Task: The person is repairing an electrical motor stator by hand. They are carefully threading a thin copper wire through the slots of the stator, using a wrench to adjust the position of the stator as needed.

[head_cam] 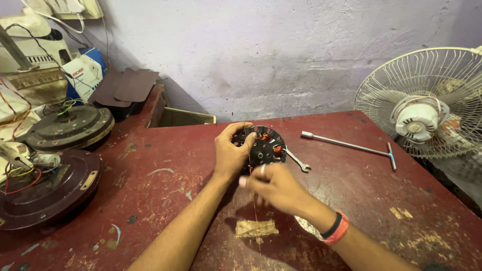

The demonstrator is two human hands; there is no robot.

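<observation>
The left hand (232, 150) has its fingers curled over the rim of the stator (263, 145) — a black slotted disc with a few copper coils — propping it tilted on the table (165, 170), seemingly to steady it. The right hand (273, 186), blurred, sits just below it with fingers pinched on a thin copper wire (255, 211) that runs from the disc toward the table's near edge, apparently kept taut. A spanner (297, 161) lies touching the disc's right side; a T-wrench (351, 146) farther right. The table is scuffed red; motor housings (47, 188) sit left, a fan (427, 100) right, against a pale wall.
</observation>
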